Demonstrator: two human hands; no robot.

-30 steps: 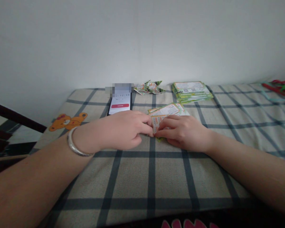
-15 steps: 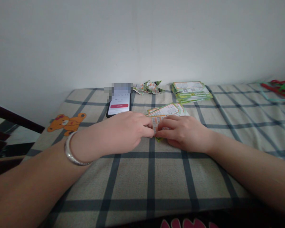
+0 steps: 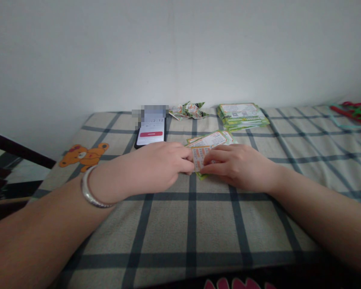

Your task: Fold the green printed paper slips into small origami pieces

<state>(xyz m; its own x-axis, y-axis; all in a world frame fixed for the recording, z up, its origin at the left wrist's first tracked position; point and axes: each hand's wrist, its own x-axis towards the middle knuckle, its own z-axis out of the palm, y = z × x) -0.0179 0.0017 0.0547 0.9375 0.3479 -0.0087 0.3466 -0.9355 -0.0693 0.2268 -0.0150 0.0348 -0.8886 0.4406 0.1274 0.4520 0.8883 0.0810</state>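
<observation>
Between my two hands lies a printed paper sheet (image 3: 199, 155) with orange and white print. My left hand (image 3: 168, 165) has its fingers curled together at the sheet's left edge; a silver bangle (image 3: 92, 190) circles that wrist. From the right, my right hand (image 3: 236, 165) pinches and presses the same sheet, covering most of it. Just behind the fingers, a few green-edged leaflets (image 3: 212, 138) lie overlapping on the cloth, partly hidden by the right hand. The fingertips of both hands are partly out of sight.
A phone (image 3: 151, 134) with a lit timer screen lies beyond my left hand. Folded paper pieces (image 3: 190, 110) and a leaflet stack (image 3: 242, 115) sit along the wall. A bear figure (image 3: 86, 155) is at left; red and green items (image 3: 355, 112) lie far right on the checked tablecloth (image 3: 165, 228).
My right hand has shifted slightly right along the sheet, showing more of its print between the hands. My left hand stays nearly in place. The phone's timer has advanced.
</observation>
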